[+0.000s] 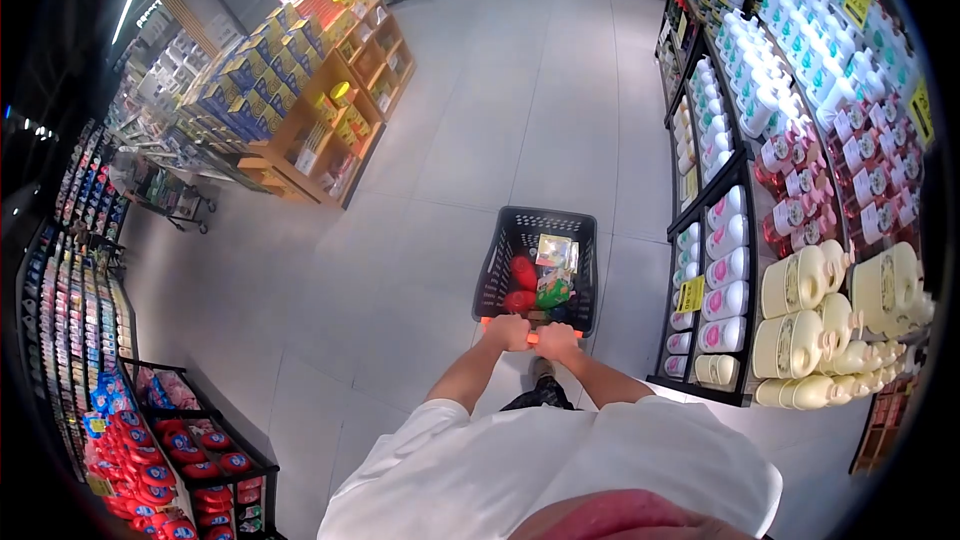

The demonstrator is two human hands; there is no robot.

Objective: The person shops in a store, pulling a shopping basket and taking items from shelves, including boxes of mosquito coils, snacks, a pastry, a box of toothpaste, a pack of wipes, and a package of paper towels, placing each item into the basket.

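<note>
A black shopping basket cart (487, 270) with slotted sides stands in front of me in the aisle. My left hand (509, 332) is closed around the left part of its orange handle (532, 338). Just beside it, my right hand (557, 341) grips the same handle on the right. Inside the basket lie two red items (522, 273), a green packet (553, 290) and a pale yellow-and-white package (556, 251). Their exact kinds are too small to make out.
Shelves of pump bottles (800, 170) and cream-coloured jugs (795, 343) run close along the right. Wooden display shelves (350, 130) with blue-and-yellow boxes stand ahead left. Red packs (130, 450) fill a rack at the lower left. Grey tiled floor (480, 130) stretches ahead.
</note>
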